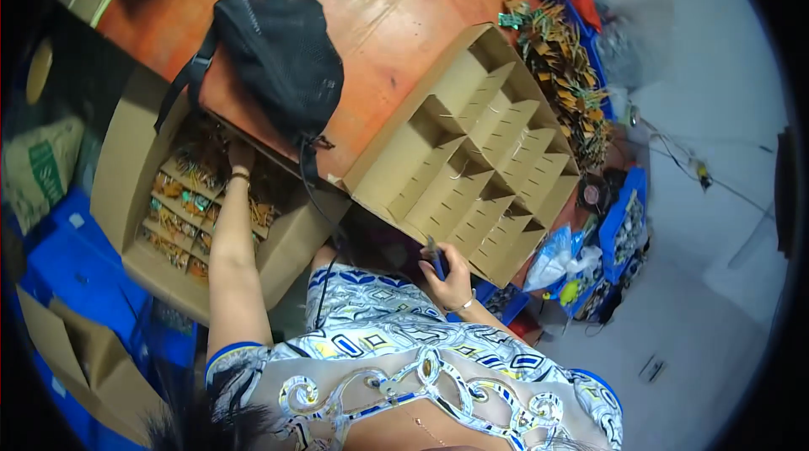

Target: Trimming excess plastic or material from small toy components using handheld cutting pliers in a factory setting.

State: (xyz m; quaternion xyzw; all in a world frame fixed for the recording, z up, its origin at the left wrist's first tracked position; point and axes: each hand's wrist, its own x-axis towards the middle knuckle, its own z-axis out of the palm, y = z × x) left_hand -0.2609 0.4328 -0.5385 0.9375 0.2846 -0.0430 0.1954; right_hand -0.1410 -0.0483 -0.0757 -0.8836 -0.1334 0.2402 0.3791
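My left hand (238, 158) reaches down into an open cardboard box (126, 173) on the floor to my left, among small electronic parts (181, 198) stacked in rows; its fingers are hidden in the box under the table edge. My right hand (449, 276) is closed around a small blue-handled tool (436, 259), held just below the near edge of a cardboard divider tray (472, 156) whose empty compartments lie tilted on the wooden table (379, 4).
A black mesh bag (282, 59) sits on the table with straps hanging over the edge. A heap of small components (565, 72) lies beyond the tray. Blue bins (624, 228), plastic bags (556, 257) and more cardboard boxes (84, 358) surround me.
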